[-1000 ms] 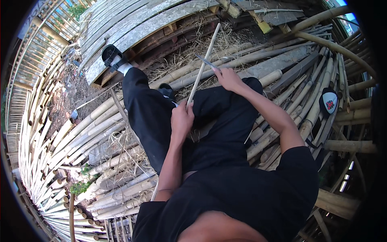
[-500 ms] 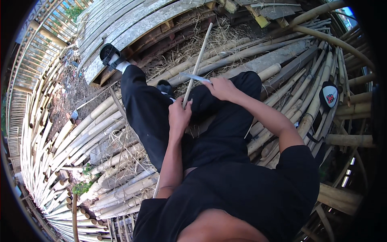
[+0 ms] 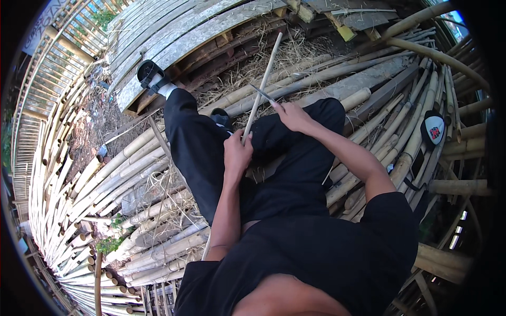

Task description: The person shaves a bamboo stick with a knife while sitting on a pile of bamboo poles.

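Note:
A long pale bamboo strip [image 3: 262, 89] runs from under my left arm up past my knees. My left hand [image 3: 237, 150] is closed around it, near my lap. In my right hand [image 3: 291, 116] is the handle of a knife, with the fingers wrapped around it. The knife's blade [image 3: 262, 94] points up and left and crosses the strip, a short way above my left hand. Whether the edge bites into the strip I cannot tell. The handle is mostly hidden in my fist.
Stacked bamboo poles [image 3: 132, 158] lie on my left, and more poles [image 3: 406, 137] on my right. A slatted wooden platform [image 3: 184, 31] stands ahead, with dry straw [image 3: 284, 58] beside it. A black and white cap [image 3: 433, 129] rests on the right-hand poles.
My right hand has turned the knife, so its blade now tilts more steeply up to the left. My left hand keeps its hold on the strip. The whole view has shifted slightly.

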A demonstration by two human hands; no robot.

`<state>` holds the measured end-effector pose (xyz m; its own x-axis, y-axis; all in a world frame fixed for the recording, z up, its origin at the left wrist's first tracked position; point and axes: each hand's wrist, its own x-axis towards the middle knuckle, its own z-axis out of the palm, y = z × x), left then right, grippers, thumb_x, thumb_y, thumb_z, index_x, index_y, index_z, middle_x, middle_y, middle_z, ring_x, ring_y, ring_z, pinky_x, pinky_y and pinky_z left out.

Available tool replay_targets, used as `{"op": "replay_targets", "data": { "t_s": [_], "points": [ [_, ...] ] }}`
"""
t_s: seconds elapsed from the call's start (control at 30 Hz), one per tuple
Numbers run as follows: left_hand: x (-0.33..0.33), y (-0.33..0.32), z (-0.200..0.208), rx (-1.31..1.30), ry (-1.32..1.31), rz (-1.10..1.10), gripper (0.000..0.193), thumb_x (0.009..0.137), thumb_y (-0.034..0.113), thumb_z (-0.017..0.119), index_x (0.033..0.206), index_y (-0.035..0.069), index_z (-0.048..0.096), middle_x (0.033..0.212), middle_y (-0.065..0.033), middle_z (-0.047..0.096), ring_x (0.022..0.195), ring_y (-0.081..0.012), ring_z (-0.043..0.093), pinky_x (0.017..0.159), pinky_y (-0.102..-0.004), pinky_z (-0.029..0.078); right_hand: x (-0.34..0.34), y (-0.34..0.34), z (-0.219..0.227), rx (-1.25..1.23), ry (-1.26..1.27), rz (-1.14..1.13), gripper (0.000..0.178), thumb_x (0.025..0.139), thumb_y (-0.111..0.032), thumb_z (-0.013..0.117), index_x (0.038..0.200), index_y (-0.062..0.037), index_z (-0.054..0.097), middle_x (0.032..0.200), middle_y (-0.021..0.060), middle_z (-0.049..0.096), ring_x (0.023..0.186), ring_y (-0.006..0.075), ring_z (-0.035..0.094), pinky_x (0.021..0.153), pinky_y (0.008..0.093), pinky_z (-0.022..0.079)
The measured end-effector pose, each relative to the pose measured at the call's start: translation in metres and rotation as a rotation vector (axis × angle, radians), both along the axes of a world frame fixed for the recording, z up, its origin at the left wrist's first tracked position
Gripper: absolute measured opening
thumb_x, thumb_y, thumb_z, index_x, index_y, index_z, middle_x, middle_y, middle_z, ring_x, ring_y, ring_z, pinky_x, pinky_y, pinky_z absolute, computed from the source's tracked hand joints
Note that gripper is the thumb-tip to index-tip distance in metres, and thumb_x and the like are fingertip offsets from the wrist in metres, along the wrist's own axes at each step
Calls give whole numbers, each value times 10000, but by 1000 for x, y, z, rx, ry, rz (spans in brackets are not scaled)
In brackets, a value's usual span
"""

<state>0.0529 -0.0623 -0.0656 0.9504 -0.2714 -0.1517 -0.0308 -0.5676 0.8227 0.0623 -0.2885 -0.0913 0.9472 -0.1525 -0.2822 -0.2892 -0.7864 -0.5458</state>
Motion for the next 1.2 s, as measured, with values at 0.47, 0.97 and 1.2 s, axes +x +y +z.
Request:
{"op": "replay_targets", "data": {
  "t_s": [0.47,0.97,1.2],
  "points": [
    [42,20,116,11,-526,170,136,865,108,603,930,-4,642,686,-217,596,585,-368,586,538,-364,448,-3,5,35,1081,-125,-618,504,930,-579,416,752,-107,423,513,-63,294,368,33,263,345,212,218],
    [124,27,263,-854,-1330,259,478,1017,432,282,661,113,307,546,36,280,456,-51,232,414,-209,204,-43,18,38,1296,-148,-657,471,939,-545,430,759,-110,436,526,-52,311,368,40,269,347,213,234],
    [122,-6,177,-1199,-834,188,348,1017,276,396,717,105,353,635,28,302,556,-78,288,519,-244,260,-60,38,27,1272,-50,-653,447,918,-514,502,727,-119,414,521,-66,310,363,34,270,346,219,234]
  ]
}}
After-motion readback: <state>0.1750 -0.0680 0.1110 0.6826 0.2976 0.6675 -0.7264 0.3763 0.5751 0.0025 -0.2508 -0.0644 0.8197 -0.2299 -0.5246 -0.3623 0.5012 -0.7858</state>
